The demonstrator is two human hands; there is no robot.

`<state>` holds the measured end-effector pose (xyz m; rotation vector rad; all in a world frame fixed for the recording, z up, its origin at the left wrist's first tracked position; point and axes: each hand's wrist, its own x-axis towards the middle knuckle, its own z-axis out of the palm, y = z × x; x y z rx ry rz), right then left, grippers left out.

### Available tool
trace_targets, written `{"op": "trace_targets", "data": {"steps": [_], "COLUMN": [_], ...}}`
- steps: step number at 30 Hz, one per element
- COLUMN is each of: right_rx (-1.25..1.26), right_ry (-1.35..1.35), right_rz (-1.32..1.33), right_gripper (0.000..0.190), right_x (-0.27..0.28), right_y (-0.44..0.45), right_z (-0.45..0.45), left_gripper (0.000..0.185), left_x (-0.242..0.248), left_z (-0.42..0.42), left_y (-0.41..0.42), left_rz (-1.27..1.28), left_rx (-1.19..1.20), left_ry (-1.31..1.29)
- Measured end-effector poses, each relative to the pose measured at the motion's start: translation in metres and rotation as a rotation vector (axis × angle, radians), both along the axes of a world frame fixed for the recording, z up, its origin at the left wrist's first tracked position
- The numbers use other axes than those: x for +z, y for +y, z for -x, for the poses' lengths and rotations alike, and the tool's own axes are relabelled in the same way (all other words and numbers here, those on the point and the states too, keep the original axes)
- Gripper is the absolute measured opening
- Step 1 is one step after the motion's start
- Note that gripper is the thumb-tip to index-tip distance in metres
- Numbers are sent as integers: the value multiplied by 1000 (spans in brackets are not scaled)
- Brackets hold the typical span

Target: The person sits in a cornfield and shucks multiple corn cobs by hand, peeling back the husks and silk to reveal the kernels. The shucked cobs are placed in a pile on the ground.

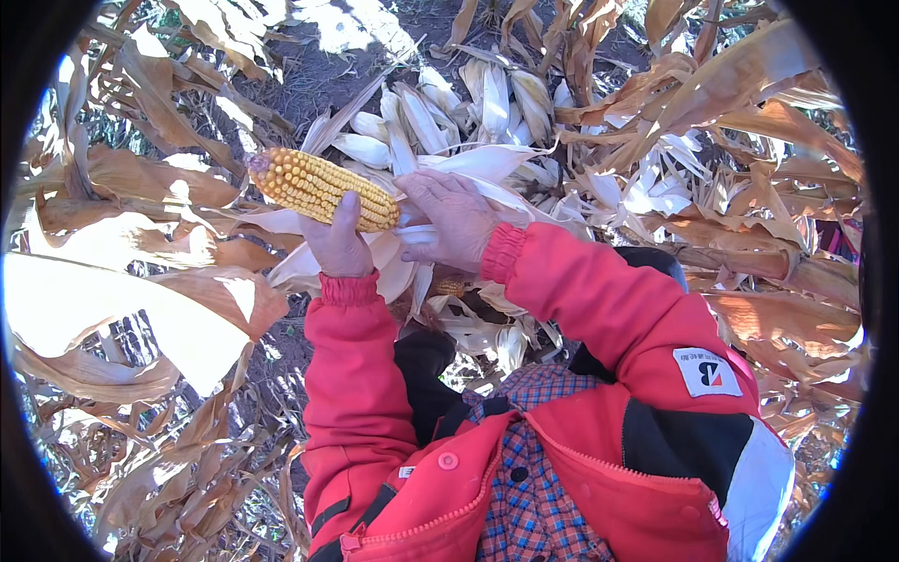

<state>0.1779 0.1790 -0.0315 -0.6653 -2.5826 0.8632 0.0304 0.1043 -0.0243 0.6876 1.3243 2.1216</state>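
A bare yellow corn cob (323,188) with its kernels showing lies across my left hand (341,239), whose thumb presses on its near side. Its reddish tip points to the upper left. At the cob's base, my right hand (453,221) is closed around pale husk leaves, which spread out behind and below both hands. The exact hold of the right fingers is partly hidden. Part of another yellow cob (449,288) shows low among husks, just below the right hand.
Several corn ears in pale husks (421,126) lie heaped on the soil (302,77) beyond my hands. Dry corn stalks and leaves (758,260) crowd the right side, and broad dry leaves (140,246) reach in from the left.
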Motion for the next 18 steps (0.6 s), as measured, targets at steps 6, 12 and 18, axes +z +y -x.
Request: {"op": "trace_targets", "data": {"steps": [6,12,18], "right_rx": [275,245,191], "right_ry": [-40,-44,-94], "right_rz": [363,737,847], "right_gripper": [98,76,50], "right_x": [9,-8,1], "right_y": [4,-6,-17], "right_z": [3,2,-3], "left_gripper": [54,57,60], "left_x": [7,-2,12], "left_z": [-13,-15,-39], "left_y": [-6,-4,-3], "left_rz": [-105,-92,-53], "left_rx": [-274,-305,-320], "left_ry": [-156,-226,-103]}}
